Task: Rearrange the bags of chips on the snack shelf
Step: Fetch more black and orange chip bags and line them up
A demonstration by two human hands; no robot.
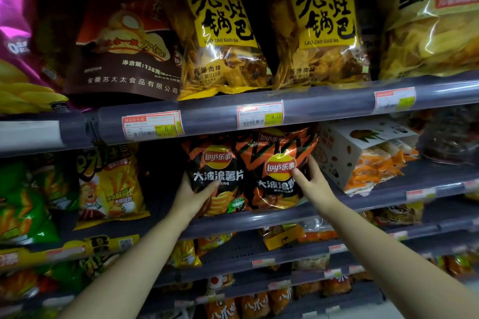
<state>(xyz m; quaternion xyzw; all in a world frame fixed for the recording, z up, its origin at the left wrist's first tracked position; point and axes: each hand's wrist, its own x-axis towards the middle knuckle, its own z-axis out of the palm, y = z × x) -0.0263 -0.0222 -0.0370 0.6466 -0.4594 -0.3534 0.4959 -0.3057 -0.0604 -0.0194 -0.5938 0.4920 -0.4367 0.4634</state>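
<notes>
- left hand [193,195] grips the left lay's bag [216,179]; right hand [309,180] grips the right lay's bag [278,171].
- both bags upright, apparently mid-rearranging; white box [344,153] just beyond right fingers leans untidily.

Two Lay's bags: left Lay's bag [216,176] black with orange zigzag, red-yellow logo, white lettering; right Lay's bag [278,168] orange-black zigzag, same logo. Upper shelf rail [324,103] grey-blue, price tags [151,125] white with red border, yellow-green patch. Two clear snack bags [223,41] with yellow label, black brush characters. Brown bag [124,54] with white text. Purple bag [15,21] far left. Green bag [23,202] lower left. Yellow bag [111,184] with cartoon chef. White box [339,155] with orange fruit print.
</notes>
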